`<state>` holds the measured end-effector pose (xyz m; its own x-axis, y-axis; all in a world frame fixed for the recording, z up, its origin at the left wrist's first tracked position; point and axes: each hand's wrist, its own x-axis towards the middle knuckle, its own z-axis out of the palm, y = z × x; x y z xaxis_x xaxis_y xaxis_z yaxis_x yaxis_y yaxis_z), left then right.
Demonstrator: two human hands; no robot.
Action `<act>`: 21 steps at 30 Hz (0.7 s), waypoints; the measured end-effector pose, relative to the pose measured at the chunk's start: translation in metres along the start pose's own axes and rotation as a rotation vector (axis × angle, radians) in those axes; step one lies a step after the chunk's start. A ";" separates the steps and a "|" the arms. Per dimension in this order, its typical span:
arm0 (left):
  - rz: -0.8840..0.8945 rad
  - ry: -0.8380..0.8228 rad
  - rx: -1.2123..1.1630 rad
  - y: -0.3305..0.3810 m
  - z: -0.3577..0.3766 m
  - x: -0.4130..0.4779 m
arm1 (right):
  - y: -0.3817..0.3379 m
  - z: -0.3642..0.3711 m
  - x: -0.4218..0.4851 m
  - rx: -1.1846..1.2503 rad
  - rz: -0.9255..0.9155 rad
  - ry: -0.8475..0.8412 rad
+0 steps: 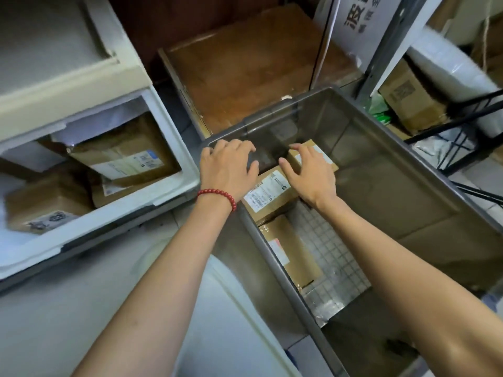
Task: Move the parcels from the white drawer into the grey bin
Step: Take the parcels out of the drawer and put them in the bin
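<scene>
1. In the grey bin [394, 186], along its left wall, lie three parcels: small box [324, 159], labelled box [269, 191], taped box [288, 251].
2. Your right hand [310, 178] lays near-straight fingers on the small box, thumb at its edge, with no clear grip.
3. Your left hand [228, 170] is spread, relaxed and empty over the bin's corner.
4. The white drawer [174, 137] on the left holds more parcels [122, 153].

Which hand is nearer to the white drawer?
Left. The left hand is over the grey bin edge, beside the white drawer; the right hand is farther off, inside the bin.
</scene>
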<state>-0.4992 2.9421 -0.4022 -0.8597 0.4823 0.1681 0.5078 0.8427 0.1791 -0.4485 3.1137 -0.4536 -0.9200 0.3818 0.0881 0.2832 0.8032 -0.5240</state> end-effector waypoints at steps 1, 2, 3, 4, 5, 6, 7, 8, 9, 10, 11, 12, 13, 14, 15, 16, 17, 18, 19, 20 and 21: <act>-0.018 0.006 0.005 -0.006 -0.008 -0.006 | -0.014 -0.005 0.000 0.001 -0.053 0.010; -0.041 0.016 0.011 -0.013 -0.016 -0.012 | -0.028 -0.010 -0.001 -0.010 -0.113 0.021; -0.067 0.026 0.021 -0.022 -0.024 -0.019 | -0.043 -0.016 -0.002 -0.028 -0.172 0.031; -0.099 0.032 0.034 -0.030 -0.034 -0.025 | -0.058 -0.020 -0.004 -0.043 -0.224 0.041; -0.134 0.038 0.040 -0.040 -0.044 -0.033 | -0.073 -0.025 -0.007 -0.051 -0.268 0.048; -0.166 0.048 0.046 -0.049 -0.054 -0.041 | -0.088 -0.028 -0.010 -0.053 -0.307 0.050; -0.189 0.060 0.058 -0.058 -0.064 -0.050 | -0.102 -0.031 -0.013 -0.050 -0.342 0.048; -0.204 0.071 0.077 -0.068 -0.074 -0.061 | -0.117 -0.032 -0.018 -0.044 -0.372 0.043; -0.215 0.076 0.096 -0.079 -0.083 -0.073 | -0.131 -0.032 -0.023 -0.037 -0.401 0.039; -0.228 0.078 0.109 -0.090 -0.091 -0.085 | -0.145 -0.032 -0.028 -0.036 -0.428 0.036; -0.248 0.076 0.119 -0.101 -0.098 -0.097 | -0.158 -0.031 -0.034 -0.039 -0.452 0.027; -0.272 0.067 0.127 -0.110 -0.103 -0.106 | -0.168 -0.029 -0.039 -0.043 -0.468 0.005; -0.308 0.058 0.135 -0.122 -0.110 -0.121 | -0.181 -0.025 -0.048 -0.040 -0.493 -0.032; -0.336 0.046 0.136 -0.131 -0.116 -0.132 | -0.190 -0.020 -0.053 -0.035 -0.508 -0.070; -0.353 0.034 0.132 -0.135 -0.119 -0.138 | -0.194 -0.017 -0.055 -0.031 -0.506 -0.108; -0.374 0.036 0.135 -0.144 -0.125 -0.148 | -0.202 -0.012 -0.060 -0.030 -0.515 -0.146; -0.397 0.045 0.136 -0.153 -0.133 -0.160 | -0.213 -0.007 -0.065 -0.035 -0.523 -0.189; -0.423 0.057 0.137 -0.163 -0.140 -0.170 | -0.223 -0.002 -0.070 -0.048 -0.522 -0.233; -0.450 0.066 0.142 -0.172 -0.146 -0.179 | -0.233 0.002 -0.073 -0.059 -0.516 -0.275; -0.477 0.070 0.152 -0.181 -0.151 -0.187 | -0.242 0.008 -0.076 -0.059 -0.506 -0.317; -0.502 0.071 0.159 -0.190 -0.154 -0.195 | -0.250 0.013 -0.079 -0.050 -0.496 -0.353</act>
<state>-0.4194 2.6508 -0.3194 -0.9862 -0.0024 0.1653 0.0153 0.9943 0.1057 -0.4499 2.8764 -0.3405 -0.9774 -0.2104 0.0210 -0.1970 0.8705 -0.4510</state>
